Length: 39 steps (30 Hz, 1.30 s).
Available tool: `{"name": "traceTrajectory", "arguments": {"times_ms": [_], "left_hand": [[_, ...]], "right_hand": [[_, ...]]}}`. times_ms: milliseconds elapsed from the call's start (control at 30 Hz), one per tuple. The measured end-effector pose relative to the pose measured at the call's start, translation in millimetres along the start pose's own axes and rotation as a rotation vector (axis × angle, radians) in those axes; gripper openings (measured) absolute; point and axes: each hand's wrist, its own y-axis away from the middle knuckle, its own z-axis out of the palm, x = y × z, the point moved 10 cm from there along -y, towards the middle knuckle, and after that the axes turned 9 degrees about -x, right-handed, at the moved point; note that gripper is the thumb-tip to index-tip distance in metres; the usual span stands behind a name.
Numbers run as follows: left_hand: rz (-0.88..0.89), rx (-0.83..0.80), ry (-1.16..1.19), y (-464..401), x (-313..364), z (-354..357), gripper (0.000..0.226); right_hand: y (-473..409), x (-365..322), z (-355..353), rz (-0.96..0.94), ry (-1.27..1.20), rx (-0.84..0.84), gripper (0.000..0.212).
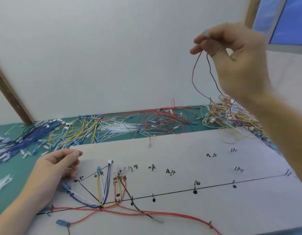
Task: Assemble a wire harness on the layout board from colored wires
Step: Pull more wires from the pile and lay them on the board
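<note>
At the upper right of the frame the right hand (238,56) is raised, its fingers pinching a thin red wire (194,72) and a thin black wire (213,75) that hang down toward a tangled yellow-and-red pile (231,114) at the right. At the lower left the left hand (57,168) rests, fingers loosely curled, on the layout board (197,209), just beside blue, white and yellow wires (101,189) routed there. Long red wires (163,213) cross the board's lower part. More wire heaps lie on the green mat (16,168) behind.

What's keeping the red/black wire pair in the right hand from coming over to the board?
Its lower end is still buried in the tangled pile behind the board. The right hand pinches the wire pair high above it. Nothing else visible blocks the way.
</note>
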Motion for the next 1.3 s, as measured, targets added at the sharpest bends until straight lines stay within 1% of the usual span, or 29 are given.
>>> {"name": "traceTrajectory", "arguments": {"times_ms": [33, 67, 100, 200, 267, 333, 400, 500, 567, 633, 700, 767, 833, 867, 900, 967, 1000, 1067, 1167, 1200, 1233, 1300], "left_hand": [[0.0, -0.004, -0.011, 1, 0, 1, 0.027], [0.001, -0.01, -0.014, 1, -1, 2, 0.024], [-0.003, -0.005, -0.014, 0, -2, 1, 0.02], [-0.009, 0.001, -0.016, 1, 1, 1, 0.013], [-0.002, -0.006, -0.028, 3, 4, 5, 0.012], [-0.006, -0.012, -0.051, 4, 6, 8, 0.01], [-0.005, -0.018, -0.08, 5, 7, 11, 0.011], [0.002, -0.017, -0.105, 5, 9, 14, 0.015], [0.006, -0.015, -0.102, 6, 10, 14, 0.015], [0.009, -0.019, -0.104, 6, 10, 15, 0.016], [0.014, -0.019, -0.095, 7, 13, 15, 0.015], [0.053, -0.02, -0.103, 11, 22, 17, 0.012], [0.144, -0.004, -0.206, 17, 40, 18, 0.011], [0.196, -0.009, -0.28, 22, 51, 21, 0.01], [0.237, -0.024, -0.339, 26, 60, 27, 0.009], [0.266, -0.072, -0.402, 35, 73, 40, 0.01], [0.279, -0.099, -0.43, 39, 79, 47, 0.016], [0.334, -0.182, -0.491, 51, 95, 67, 0.026], [0.438, -0.412, -0.603, 76, 116, 116, 0.037], [0.46, -0.475, -0.617, 84, 120, 131, 0.037], [0.484, -0.504, -0.62, 88, 125, 142, 0.034], [0.539, -0.46, -0.634, 88, 138, 152, 0.017]], "right_hand": [[8, -18, 10, -0.051, -0.083, -0.027, 0.008], [14, -28, 23, -0.047, -0.177, -0.071, 0.01], [19, -30, 37, 0.006, -0.247, -0.135, 0.012], [52, -3, 94, 0.334, -0.317, -0.406, 0.015], [82, 21, 120, 0.529, -0.402, -0.507, 0.018], [105, 35, 135, 0.648, -0.518, -0.54, 0.019], [119, 44, 143, 0.695, -0.581, -0.562, 0.022], [132, 51, 149, 0.755, -0.659, -0.567, 0.032], [138, 51, 152, 0.784, -0.684, -0.596, 0.033], [141, 46, 153, 0.789, -0.669, -0.646, 0.038], [140, 34, 151, 0.72, -0.563, -0.667, 0.046], [137, 5, 149, 0.515, -0.34, -0.675, 0.051], [147, -37, 161, 0.251, -0.142, -0.757, 0.06], [156, -55, 169, 0.151, -0.057, -0.811, 0.067], [165, -67, 176, 0.082, 0.018, -0.862, 0.072], [176, -76, 188, 0.014, 0.135, -0.918, 0.075], [180, -75, 192, 0.015, 0.163, -0.929, 0.073], [185, -72, 196, 0.036, 0.142, -0.929, 0.065], [184, -70, 193, 0.104, 0.003, -0.802, 0.037], [182, -65, 189, 0.172, -0.064, -0.738, 0.029], [180, -59, 186, 0.247, -0.139, -0.678, 0.023], [178, -52, 182, 0.343, -0.27, -0.607, 0.019]]}}
